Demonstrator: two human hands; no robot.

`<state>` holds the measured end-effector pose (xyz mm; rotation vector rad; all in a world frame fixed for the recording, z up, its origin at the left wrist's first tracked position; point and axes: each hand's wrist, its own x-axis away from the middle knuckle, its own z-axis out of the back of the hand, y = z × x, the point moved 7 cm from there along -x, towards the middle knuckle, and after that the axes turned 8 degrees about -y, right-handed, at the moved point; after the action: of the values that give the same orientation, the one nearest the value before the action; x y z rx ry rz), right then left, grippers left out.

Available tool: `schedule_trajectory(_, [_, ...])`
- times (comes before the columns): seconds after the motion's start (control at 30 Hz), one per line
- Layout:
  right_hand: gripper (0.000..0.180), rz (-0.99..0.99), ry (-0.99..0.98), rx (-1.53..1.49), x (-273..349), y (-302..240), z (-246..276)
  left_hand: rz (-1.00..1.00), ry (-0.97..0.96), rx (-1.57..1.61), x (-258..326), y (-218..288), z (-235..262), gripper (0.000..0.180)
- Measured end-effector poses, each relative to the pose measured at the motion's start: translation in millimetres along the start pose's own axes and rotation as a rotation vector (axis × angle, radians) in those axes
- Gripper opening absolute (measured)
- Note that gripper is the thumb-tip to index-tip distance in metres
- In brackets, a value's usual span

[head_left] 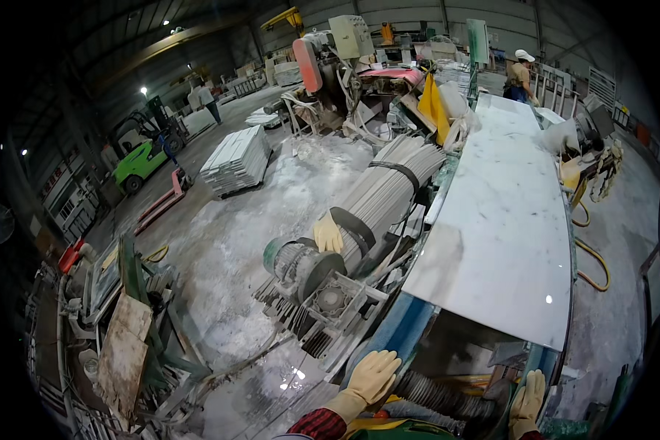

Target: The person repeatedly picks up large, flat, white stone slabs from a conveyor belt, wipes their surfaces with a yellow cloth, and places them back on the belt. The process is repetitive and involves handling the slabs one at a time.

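Both gloved hands sit at the near end of a stone-working line, where a long white marble slab lies flat on the machine bed. The left hand rests with its fingers spread open and flat on the blue frame edge just below the slab's near left corner, gripping nothing. The right hand is raised at the near right corner, fingers straight and together, palm toward the frame; it seems to touch the rim there, though whether it presses or only hovers cannot be told. The slab's near edge is just beyond both hands, and a dark ribbed roller lies between them under that edge. To do this well, I judge the hands should stay level with each other, one at each corner, pushing or steadying evenly so the slab does not skew, and the fingers should stay clear of the gap beneath the stone. The slab's long axis runs straight away from the person, its far end pointing toward a worker in a white cap. Left of it lies a grey motor and a strapped bundle of pale strips, parallel to the slab.
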<state>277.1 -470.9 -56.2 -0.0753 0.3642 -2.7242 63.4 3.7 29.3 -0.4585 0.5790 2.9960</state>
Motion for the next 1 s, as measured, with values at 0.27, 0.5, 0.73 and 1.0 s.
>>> schedule_trajectory(0.27, [0.054, -0.067, -0.054, 0.005, 3, -14, 22, 0.006, 0.037, 0.022, 4, 3, -4, 0.047])
schedule_trajectory(0.5, [0.051, 0.024, 0.038, 0.018, 11, -16, 19, -0.041, 0.095, -0.014, 5, 11, 8, 0.045])
schedule_trajectory(0.73, [0.049, 0.033, 0.166, -0.172, 14, -43, 45, 0.033, -0.066, 0.031, -7, 11, 4, 0.037])
schedule_trajectory(1.0, [0.047, 0.110, 0.047, -0.984, -24, -167, -5, -0.033, 0.101, 0.014, 34, 48, 6, 0.051])
